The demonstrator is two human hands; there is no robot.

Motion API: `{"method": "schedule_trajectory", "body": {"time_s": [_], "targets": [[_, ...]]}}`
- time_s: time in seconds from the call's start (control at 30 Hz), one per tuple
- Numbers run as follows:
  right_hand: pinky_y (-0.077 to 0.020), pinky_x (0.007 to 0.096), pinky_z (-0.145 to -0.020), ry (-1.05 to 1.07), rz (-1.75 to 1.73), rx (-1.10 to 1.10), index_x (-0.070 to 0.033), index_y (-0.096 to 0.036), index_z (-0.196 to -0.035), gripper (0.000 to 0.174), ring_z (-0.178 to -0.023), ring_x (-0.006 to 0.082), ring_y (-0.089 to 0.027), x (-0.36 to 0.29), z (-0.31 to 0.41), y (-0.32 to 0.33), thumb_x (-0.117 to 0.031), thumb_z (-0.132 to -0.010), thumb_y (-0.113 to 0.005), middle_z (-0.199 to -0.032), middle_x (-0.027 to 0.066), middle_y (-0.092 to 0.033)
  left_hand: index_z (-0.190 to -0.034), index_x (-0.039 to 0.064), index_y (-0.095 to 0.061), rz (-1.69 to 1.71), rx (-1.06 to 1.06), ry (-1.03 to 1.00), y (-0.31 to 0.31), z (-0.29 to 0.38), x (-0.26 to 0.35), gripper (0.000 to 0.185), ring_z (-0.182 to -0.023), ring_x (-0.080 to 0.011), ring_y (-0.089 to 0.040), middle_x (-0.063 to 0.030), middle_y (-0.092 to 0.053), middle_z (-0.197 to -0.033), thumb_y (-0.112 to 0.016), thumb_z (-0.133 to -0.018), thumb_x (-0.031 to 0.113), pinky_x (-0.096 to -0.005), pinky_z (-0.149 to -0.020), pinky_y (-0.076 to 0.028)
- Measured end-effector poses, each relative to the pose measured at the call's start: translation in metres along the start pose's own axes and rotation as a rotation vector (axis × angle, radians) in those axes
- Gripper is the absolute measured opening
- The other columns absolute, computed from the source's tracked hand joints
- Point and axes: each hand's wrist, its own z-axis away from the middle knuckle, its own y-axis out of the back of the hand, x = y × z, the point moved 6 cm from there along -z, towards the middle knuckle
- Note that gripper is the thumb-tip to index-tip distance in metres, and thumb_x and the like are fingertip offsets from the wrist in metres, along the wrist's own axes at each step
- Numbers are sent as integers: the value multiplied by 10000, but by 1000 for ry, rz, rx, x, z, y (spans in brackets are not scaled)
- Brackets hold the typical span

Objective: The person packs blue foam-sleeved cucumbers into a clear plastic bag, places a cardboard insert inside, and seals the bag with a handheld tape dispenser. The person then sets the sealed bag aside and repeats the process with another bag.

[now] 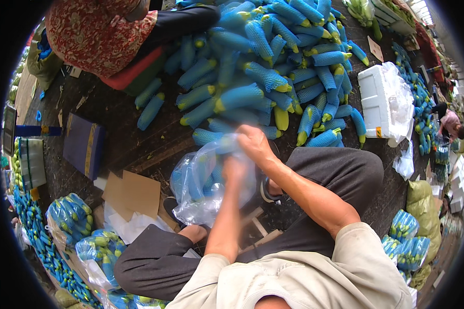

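Between my legs stands a clear plastic bag (pixel 195 189) with several green vegetables in blue foam net sleeves inside. My left hand (pixel 236 170) is blurred and reaches in at the bag's mouth; its fingers and what they may hold are hidden. At the bag's upper right edge my right hand (pixel 251 141) is closed on the plastic rim. Just beyond both hands lies a large pile of net-sleeved long green vegetables (pixel 239 96), some of it blurred.
A person in a patterned red top (pixel 96 38) sits at the upper left. A white foam box (pixel 375 100) with plastic film stands right, a blue platform (pixel 84 145) left. Cardboard sheets (pixel 139 193) lie beside my left leg, near filled bags (pixel 71 216).
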Motion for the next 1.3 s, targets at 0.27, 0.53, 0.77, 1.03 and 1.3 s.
{"method": "schedule_trajectory", "body": {"time_s": [0.27, 0.53, 0.77, 1.03, 1.3], "targets": [[-547, 482, -818, -4, -34, 157, -12, -723, -991, 287, -885, 427, -704, 13, -13, 12, -228, -869, -580, -940, 256, -725, -1233, 141, -727, -812, -380, -443, 63, 50, -64, 410, -1099, -379, -710, -156, -745, -1174, -660, -881, 342, -521, -913, -572], [-556, 422, -812, 424, 390, 252, -28, -711, -1045, 209, -915, 348, -707, -66, 34, 9, -119, -891, -602, -982, 153, -721, -1152, 162, -800, -931, -593, -367, 211, 217, -49, 335, -992, -344, -742, -113, -790, -1053, -597, -969, 355, -494, -833, -580], [-542, 492, -878, 855, 735, -523, -114, -701, -1045, 158, -977, 353, -699, -68, 117, -112, -187, -929, -623, -996, 129, -703, -1267, 104, -703, -1088, 54, -107, 269, 269, -37, 473, -1026, -306, -728, -138, -748, -1078, -713, -936, 442, -440, -827, -574], [-452, 473, -765, 680, 1383, -991, -137, -817, -794, 238, -816, 265, -744, 28, 157, -64, -333, -818, -684, -864, 93, -786, -1644, 76, -309, -889, 442, 168, 261, 252, -103, 1166, -1234, -399, -617, -183, -552, -1454, -868, -759, 588, -486, -925, -575], [-552, 429, -611, 685, 1404, -879, -162, -803, -766, 167, -745, 274, -763, -30, 185, 15, -278, -834, -704, -782, 58, -771, -1000, -11, -723, -479, 369, -87, 269, 234, -143, 307, -884, -332, -759, -191, -760, -890, -758, -855, 256, -420, -802, -592]]}}
